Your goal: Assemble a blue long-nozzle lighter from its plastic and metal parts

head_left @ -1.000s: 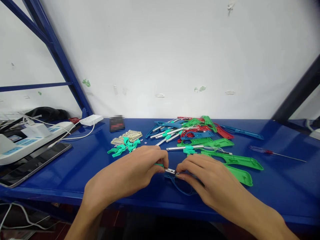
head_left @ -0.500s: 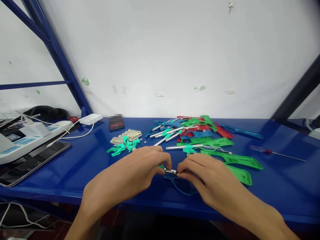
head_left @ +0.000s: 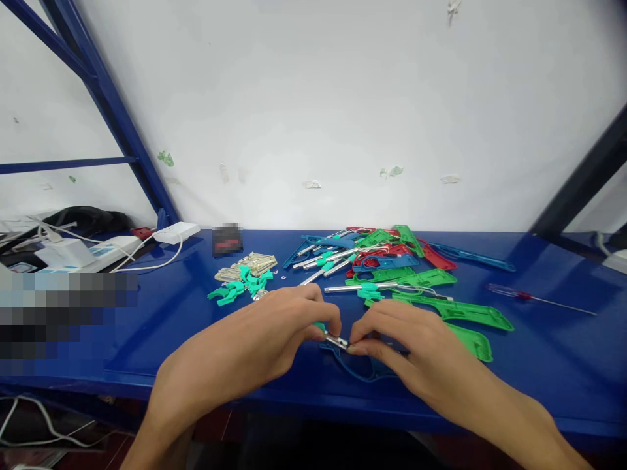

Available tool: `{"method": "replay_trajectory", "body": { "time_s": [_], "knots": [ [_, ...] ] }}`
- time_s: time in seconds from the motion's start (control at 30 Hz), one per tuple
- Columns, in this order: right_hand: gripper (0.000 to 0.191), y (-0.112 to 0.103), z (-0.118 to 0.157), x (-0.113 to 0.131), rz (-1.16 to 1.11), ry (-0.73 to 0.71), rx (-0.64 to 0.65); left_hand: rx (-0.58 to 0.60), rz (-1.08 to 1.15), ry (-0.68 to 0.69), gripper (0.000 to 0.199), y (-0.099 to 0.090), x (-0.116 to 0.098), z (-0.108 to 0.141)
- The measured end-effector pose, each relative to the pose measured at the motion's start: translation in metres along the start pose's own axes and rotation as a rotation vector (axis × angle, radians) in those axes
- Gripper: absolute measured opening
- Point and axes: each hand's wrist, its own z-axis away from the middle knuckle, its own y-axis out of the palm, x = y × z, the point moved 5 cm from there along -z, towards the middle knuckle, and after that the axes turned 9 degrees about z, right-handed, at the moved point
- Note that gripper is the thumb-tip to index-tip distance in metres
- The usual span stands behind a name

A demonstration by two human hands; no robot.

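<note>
Between my two hands is a short silver metal tube, with a teal plastic piece at its left end. My left hand pinches the tube's left part between thumb and fingers. At the tube's right end, the thumb and fingertips of my right hand are closed on a small dark part; my fingers mostly hide it. Just below lies a blue plastic housing half with a looped opening, partly covered by my right hand. Another silver tube with a teal trigger piece lies behind my hands.
Green housing halves lie to the right, beyond them a screwdriver. Behind is a pile of silver tubes and red, blue and green housings. Teal pieces and flat metallic-beige parts are left. A white power strip stands far left.
The tube has tilted, its right end now lower. My right hand has shifted slightly right and down, still pinching at the tube's end.
</note>
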Motion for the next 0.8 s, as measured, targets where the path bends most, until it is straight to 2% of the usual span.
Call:
{"method": "replay_trajectory", "body": {
  "time_s": [0.1,0.47,0.6,0.8],
  "knots": [
    [0.009,-0.003,0.000,0.000,-0.001,-0.012,-0.032,0.031,0.059,0.008,0.027,-0.001,-0.002,-0.001],
    [0.011,-0.016,0.002,0.003,-0.017,-0.041,-0.122,-0.011,0.094,0.043,0.033,-0.003,-0.008,-0.003],
    [0.010,-0.015,0.003,0.002,-0.010,-0.042,-0.108,-0.036,0.109,0.060,0.039,-0.003,-0.004,-0.003],
    [0.011,-0.015,0.004,0.003,0.005,-0.047,-0.083,-0.065,0.121,0.049,0.036,-0.003,0.000,-0.003]
  ]
}}
